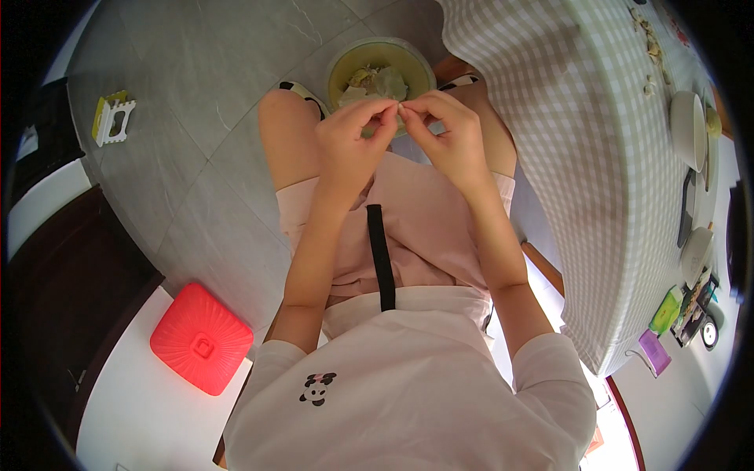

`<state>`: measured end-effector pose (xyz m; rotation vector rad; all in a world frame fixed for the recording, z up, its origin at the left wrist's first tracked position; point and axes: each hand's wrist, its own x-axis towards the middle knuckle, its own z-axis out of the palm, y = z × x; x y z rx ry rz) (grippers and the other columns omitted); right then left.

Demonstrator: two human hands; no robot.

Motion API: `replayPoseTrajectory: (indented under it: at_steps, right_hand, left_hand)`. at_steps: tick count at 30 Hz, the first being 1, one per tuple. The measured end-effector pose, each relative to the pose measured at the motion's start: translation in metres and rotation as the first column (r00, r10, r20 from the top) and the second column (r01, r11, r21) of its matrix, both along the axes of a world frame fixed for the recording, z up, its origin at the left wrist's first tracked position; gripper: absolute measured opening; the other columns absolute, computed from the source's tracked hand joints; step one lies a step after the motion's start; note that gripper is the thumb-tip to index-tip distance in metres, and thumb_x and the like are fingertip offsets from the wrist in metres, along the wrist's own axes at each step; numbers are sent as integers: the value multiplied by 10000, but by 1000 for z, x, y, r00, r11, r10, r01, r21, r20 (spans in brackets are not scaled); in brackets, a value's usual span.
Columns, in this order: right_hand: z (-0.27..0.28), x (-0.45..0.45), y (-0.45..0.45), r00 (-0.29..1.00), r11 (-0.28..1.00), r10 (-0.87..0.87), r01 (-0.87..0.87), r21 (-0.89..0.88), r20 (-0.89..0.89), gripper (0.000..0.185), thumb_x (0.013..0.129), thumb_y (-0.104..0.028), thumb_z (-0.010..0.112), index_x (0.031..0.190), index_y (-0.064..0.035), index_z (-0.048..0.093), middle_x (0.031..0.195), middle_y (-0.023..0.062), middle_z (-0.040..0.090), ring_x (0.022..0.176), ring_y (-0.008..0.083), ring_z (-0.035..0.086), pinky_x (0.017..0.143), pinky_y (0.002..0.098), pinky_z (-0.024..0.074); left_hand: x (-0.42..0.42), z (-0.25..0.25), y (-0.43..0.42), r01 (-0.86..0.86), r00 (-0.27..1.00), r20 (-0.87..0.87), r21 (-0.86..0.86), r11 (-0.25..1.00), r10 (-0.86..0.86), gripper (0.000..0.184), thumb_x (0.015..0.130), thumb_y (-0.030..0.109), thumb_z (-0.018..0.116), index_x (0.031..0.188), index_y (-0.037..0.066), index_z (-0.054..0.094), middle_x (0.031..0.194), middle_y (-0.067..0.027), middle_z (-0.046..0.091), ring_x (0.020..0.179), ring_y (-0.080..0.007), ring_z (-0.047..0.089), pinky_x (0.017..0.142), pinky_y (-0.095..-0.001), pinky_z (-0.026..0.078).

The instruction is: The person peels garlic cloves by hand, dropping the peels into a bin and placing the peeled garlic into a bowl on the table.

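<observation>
Yellowish round bin [381, 51] stands below left hand [349, 141] and right hand [452, 145], each pinched closed

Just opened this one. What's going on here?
A person, apparently seated, has the left hand and right hand raised together, the fingers of each pinched at the tips. Whatever may be between them is too small to make out. In this view the hands overlap the near side of a basin on the floor between the feet, with pale, crumpled scraps inside. A table with a checked cloth stands to the person's right.
</observation>
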<state>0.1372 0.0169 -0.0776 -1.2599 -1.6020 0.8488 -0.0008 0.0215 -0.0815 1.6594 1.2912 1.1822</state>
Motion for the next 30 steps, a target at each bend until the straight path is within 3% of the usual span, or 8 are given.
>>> replayPoseTrajectory:
  at_steps: [1,3,7,11,18,24,28,30]
  right_hand:
    - [1,-1,0,999,1000,-13,12,-22,-37,80,717,-28,578,784,10,599,649,82,543,534,150,531,478,237,428]
    - [3,-1,0,997,999,-27,24,-44,-74,77,716,-28,579,780,10,598,649,82,544,535,152,533,480,238,429]
    - [6,0,0,1000,999,-11,10,-44,-25,68,711,-43,584,762,1,596,654,81,547,545,165,539,488,246,431]
    - [9,3,0,992,1000,-1,1,0,129,63,695,-48,586,744,-8,587,653,77,541,559,194,546,492,265,437]
    - [7,1,-1,989,999,-15,8,48,144,57,683,-41,589,725,-8,570,651,76,540,578,207,554,489,286,440]
    - [6,0,-2,987,998,-27,19,53,160,60,686,-42,593,725,-3,568,647,74,536,571,203,549,496,280,444]
    - [5,-2,-2,992,998,-35,28,58,119,59,688,-33,594,733,0,575,643,75,533,558,196,547,495,272,444]
    - [6,-3,-2,994,998,-35,29,59,100,58,689,-25,592,739,2,580,643,77,533,556,192,547,494,268,443]
  left_hand:
    - [0,0,0,0,1000,0,-1,1000,0,110,724,-15,583,829,-2,614,776,-77,611,689,-112,583,588,-212,483]
    - [0,0,0,7,982,188,-145,989,21,110,727,-16,582,830,-2,615,776,-74,610,687,-112,582,603,-211,479]
    - [-1,1,0,30,979,204,-140,990,-1,113,727,-15,585,834,3,617,778,-72,611,686,-115,581,612,-212,475]
    - [0,2,0,0,999,39,-1,1000,0,111,687,5,608,797,19,612,747,-80,612,607,-136,586,556,-220,481]
    - [-1,3,2,-16,989,-144,197,980,45,103,631,34,641,723,52,598,693,-56,604,589,-178,582,508,-252,464]
    - [0,-2,4,-39,979,-177,320,947,101,118,606,44,652,705,67,594,676,-51,600,583,-182,579,505,-250,455]
    - [1,-1,2,-58,988,-126,200,978,85,114,616,35,645,713,61,592,675,-51,599,594,-171,585,525,-242,461]
    - [2,1,1,-81,997,-5,98,992,82,98,646,31,636,728,43,585,682,-50,601,608,-141,591,544,-228,465]
